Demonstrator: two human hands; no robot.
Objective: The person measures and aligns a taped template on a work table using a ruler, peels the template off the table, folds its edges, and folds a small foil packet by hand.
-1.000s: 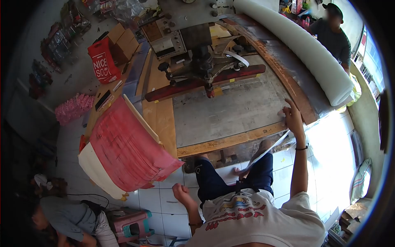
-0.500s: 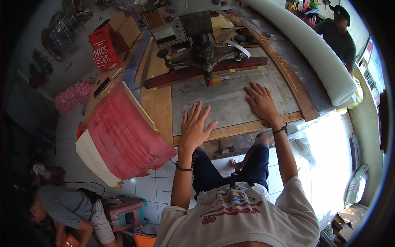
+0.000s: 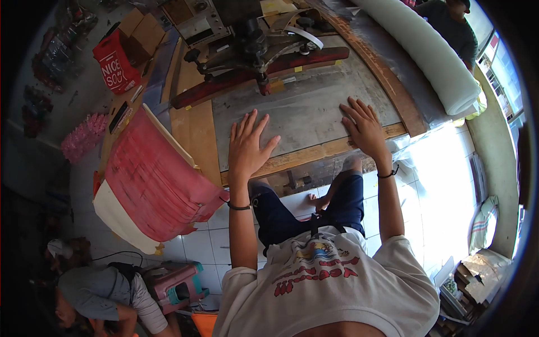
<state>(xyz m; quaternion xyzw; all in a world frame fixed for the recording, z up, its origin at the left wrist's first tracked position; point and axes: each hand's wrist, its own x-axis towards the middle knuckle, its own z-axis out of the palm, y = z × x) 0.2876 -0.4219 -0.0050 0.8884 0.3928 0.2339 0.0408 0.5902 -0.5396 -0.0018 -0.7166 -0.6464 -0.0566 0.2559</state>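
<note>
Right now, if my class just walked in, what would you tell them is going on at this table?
A person has the left hand and right hand spread palm-down over the near part of a grey plate, holding nothing. Whether they press on it is hard to tell. A red bar crosses beyond them. A red sheet sits to the left, and a white roll lies to the right.

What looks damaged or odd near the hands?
The red sheet beside the left hand: dark streaks cross it and its lower edge looks ragged, so it seems worn, though that may be normal use.
</note>
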